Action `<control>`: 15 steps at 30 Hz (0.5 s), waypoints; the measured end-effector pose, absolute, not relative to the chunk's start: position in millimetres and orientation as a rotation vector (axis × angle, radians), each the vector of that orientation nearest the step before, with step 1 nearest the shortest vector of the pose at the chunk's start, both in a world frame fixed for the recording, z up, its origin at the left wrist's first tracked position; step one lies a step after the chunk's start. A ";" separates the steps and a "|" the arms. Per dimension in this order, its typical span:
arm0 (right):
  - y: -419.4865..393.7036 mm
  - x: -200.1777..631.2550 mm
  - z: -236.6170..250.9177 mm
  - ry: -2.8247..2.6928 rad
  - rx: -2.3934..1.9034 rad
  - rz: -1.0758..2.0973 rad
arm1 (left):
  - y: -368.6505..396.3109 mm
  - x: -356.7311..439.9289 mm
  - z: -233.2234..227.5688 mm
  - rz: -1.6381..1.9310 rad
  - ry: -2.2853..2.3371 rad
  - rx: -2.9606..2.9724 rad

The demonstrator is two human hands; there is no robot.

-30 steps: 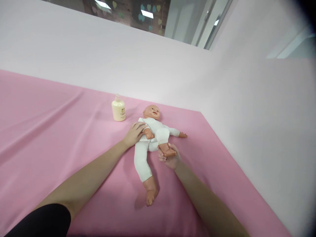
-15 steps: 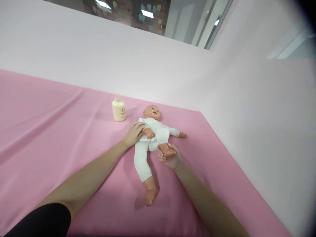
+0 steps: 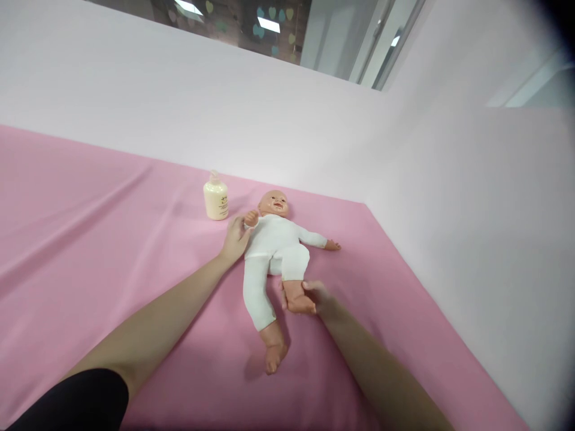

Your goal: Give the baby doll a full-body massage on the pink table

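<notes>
A baby doll [image 3: 275, 236] in a white suit lies on its back on a pink sheet [image 3: 179, 359], its head toward the far wall. My left hand [image 3: 235, 240] is closed around the doll's arm on the left side, near the small hand, which points up beside the head. With my right hand [image 3: 318, 297] I hold the doll's foot [image 3: 296, 297] on the right side at the ankle; some of my fingers are hidden behind it. That leg is bent and raised. The doll's other leg [image 3: 259, 293] stretches out toward me, and its other arm [image 3: 312, 237] lies out to the right.
A cream pump bottle [image 3: 216, 200] stands upright on the sheet, left of the doll's head. White walls [image 3: 188, 102] border the surface at the back and on the right. A window [image 3: 251, 27] is above the back wall.
My left hand has moved the doll's arm from across its belly up and left, beside its head. My right hand has brought the held foot down toward me, straightening that leg somewhat.
</notes>
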State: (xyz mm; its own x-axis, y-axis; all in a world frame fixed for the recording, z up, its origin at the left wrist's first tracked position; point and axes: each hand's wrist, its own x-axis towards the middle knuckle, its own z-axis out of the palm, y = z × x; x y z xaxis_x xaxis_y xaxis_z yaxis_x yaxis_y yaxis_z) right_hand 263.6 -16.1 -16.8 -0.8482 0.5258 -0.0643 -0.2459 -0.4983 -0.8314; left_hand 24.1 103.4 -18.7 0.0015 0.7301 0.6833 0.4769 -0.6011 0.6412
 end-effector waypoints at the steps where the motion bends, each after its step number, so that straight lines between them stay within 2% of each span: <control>1: -16.4 264.0 -17.1 -1.263 -0.411 2.412 | 106.1 23.0 -20.3 1.678 1.267 1.943; 8: -18.5 266.5 -24.7 -1.356 -0.350 2.667 | 113.9 18.3 -26.3 1.731 1.219 1.398; 15: -19.1 264.0 -25.9 -1.384 -0.155 2.703 | 115.2 18.4 -28.2 1.732 1.240 1.385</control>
State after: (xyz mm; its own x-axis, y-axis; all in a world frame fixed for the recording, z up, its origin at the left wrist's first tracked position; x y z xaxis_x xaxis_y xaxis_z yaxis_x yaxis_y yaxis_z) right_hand 264.0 -19.1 -25.9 -0.9897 0.1358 -0.0444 -0.0433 -0.5815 -0.8124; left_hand 18.4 115.2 -28.2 -0.2825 0.8711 0.4017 0.0998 -0.3898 0.9155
